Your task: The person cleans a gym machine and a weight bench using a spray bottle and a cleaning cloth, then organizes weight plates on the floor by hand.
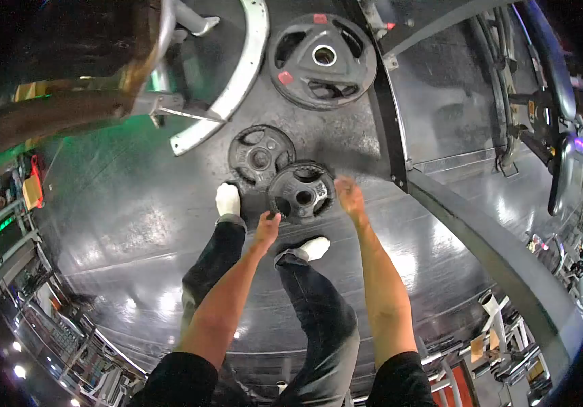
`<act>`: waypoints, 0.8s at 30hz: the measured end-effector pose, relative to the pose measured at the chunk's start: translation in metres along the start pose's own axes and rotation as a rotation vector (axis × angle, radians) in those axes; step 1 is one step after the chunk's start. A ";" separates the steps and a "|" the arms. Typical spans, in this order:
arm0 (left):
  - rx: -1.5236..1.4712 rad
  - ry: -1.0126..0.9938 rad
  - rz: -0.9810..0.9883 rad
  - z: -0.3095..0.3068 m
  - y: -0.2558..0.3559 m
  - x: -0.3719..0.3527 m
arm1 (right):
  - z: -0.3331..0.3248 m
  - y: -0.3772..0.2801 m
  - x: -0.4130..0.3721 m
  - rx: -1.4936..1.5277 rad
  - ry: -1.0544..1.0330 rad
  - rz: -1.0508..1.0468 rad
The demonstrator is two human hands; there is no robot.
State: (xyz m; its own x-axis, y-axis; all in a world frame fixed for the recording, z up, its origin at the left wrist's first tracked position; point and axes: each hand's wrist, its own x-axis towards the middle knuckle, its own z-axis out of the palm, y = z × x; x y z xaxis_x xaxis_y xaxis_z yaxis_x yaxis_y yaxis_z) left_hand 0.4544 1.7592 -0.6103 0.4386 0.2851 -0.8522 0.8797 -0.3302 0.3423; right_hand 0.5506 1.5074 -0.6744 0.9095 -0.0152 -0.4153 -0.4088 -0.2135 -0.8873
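A black weight plate (321, 209) with grip openings and a round centre hole lies in front of my feet and partly overlaps another small weight plate (242, 167) beyond it. My left hand (265, 231) is at the near left rim of the front plate, fingers curled against the edge. On the opposite side, my right hand (351, 199) has its fingers bent at the right rim and looks slightly blurred. The undersides of both hands' grips are hidden.
Larger weight plates (293, 91) with red marks are stacked farther ahead. A curved white metal frame (247, 64) stands at the left, and a grey beam (495, 247) runs along the right. My white-socked feet (228, 200) are on the dark, shiny floor (135, 237).
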 end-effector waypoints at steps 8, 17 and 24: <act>-0.283 0.024 -0.165 0.051 -0.035 0.073 | 0.040 0.024 0.060 -0.511 -0.139 0.256; -0.443 0.008 -0.252 0.048 -0.033 0.076 | 0.047 0.047 0.048 -0.689 0.079 -0.224; -0.323 0.151 -0.190 0.034 -0.025 0.073 | 0.062 0.066 0.027 -1.221 0.407 -0.664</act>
State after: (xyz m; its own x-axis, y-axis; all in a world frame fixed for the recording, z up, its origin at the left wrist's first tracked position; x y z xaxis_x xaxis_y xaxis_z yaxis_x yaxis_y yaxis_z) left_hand 0.4587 1.7579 -0.6944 0.2636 0.4506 -0.8530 0.9497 0.0336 0.3112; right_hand 0.5432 1.5533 -0.7567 0.9451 0.1894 0.2664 0.2181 -0.9724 -0.0825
